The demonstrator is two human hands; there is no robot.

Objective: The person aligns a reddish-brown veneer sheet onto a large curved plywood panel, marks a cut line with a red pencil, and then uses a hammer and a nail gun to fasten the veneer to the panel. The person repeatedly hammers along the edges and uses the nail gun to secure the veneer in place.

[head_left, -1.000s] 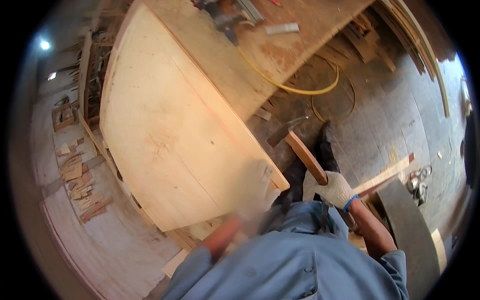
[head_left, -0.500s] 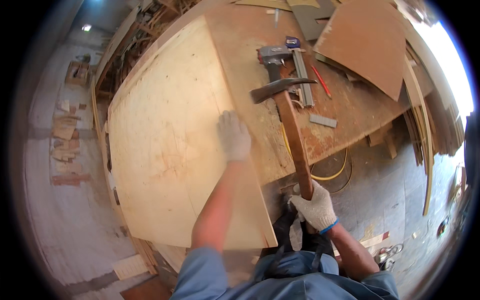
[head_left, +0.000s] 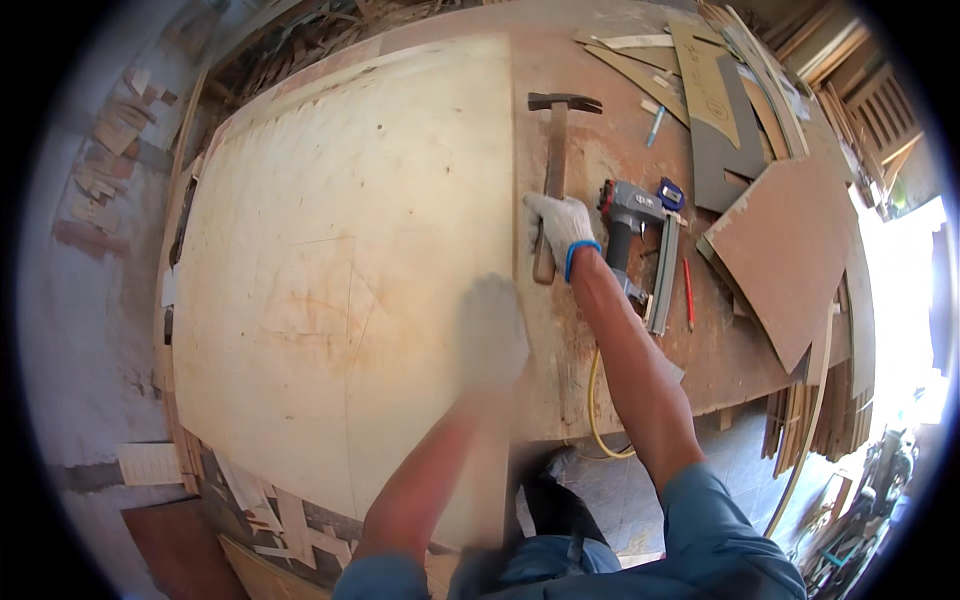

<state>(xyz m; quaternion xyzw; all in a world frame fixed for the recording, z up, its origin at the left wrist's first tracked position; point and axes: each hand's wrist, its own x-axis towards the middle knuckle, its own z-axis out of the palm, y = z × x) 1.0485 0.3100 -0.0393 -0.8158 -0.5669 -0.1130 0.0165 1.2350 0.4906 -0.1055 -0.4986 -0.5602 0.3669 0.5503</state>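
Note:
A large pale plywood sheet [head_left: 300, 200] lies on the workbench, its right edge running away from me. My left hand [head_left: 492, 330], in a light glove, rests flat along that edge, blurred, with nothing seen in it. Farther off and to the right, my right hand [head_left: 565, 230] in a white knit glove with a blue cuff is closed round the wooden handle of a claw hammer [head_left: 556, 150]. The hammer's dark head points away from me, low over the bench beside the sheet. Part of the handle is hidden by the glove.
Right of the hammer lie a nail gun [head_left: 630, 205], a blue tape measure [head_left: 671, 193] and a red pencil [head_left: 688, 295]. A yellow hose [head_left: 594, 400] hangs at the bench's near edge. Brown board offcuts [head_left: 785, 250] cover the bench's right side.
My right hand has carried the hammer from near my body forward to the bench beside the sheet. My left hand stays by the sheet's edge. The view has shifted.

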